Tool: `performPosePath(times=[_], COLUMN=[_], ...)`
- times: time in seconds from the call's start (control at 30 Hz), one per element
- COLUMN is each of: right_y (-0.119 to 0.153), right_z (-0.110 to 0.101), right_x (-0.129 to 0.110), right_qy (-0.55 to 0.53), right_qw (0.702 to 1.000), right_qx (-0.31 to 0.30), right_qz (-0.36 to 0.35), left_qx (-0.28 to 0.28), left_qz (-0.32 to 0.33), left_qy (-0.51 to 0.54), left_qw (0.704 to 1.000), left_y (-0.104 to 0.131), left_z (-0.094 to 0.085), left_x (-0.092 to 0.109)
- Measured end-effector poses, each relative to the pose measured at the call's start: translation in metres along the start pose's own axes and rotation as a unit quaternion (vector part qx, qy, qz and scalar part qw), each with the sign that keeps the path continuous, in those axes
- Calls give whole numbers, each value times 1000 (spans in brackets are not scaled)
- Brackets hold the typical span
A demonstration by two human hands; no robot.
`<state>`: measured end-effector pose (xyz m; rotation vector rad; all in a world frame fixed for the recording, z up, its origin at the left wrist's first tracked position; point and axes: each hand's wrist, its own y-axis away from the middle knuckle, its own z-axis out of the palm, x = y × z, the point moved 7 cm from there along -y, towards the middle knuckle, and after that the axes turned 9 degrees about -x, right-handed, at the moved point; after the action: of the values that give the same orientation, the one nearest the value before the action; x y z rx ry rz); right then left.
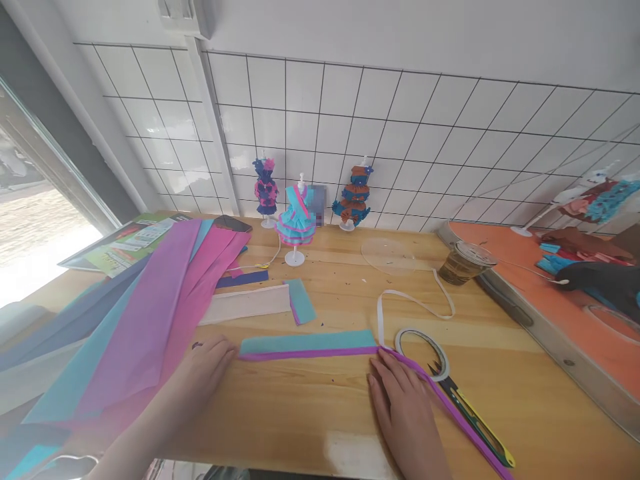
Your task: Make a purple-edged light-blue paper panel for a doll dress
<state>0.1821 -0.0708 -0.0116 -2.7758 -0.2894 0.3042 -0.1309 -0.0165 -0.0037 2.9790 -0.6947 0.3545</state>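
Observation:
A turquoise strip of paper or thin fabric (307, 342) lies across the table in front of me. Along its near edge runs a narrow purple strip (453, 405), which continues past the turquoise one toward the lower right. My left hand (213, 360) rests at the left end of both strips, fingers stretched out and fingertips down. At the other end, my right hand (403, 400) lies flat with its fingers apart, fingertips on the purple strip. A roll of white double-sided tape (440, 350) sits beyond it, overlapping scissors (473, 417) with yellow-and-black handles.
Long coloured sheets (145, 307) cover the left side. Small mannequins, one in a turquoise dress (297, 220), stand near the tiled wall. A cup of brown drink (457, 265) is beside an orange-topped case (550, 293). Loose white tape (415, 300) curls behind the roll.

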Motion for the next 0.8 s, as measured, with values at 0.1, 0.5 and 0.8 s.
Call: performPosePath(times=[0.1, 0.5, 0.8], right_y=[0, 0, 0], right_z=[1, 6, 5], right_x=[1, 6, 5], right_qy=[3, 13, 11], right_qw=[1000, 1000, 1000], right_qx=[2, -1, 4], right_qz=[-7, -19, -22], left_qx=[3, -34, -48], left_qz=[-6, 22, 37], left_qy=[-21, -193, -216], left_qw=[1000, 980, 974], left_y=[3, -1, 4], left_z=[-1, 12, 15], left_x=[2, 7, 7])
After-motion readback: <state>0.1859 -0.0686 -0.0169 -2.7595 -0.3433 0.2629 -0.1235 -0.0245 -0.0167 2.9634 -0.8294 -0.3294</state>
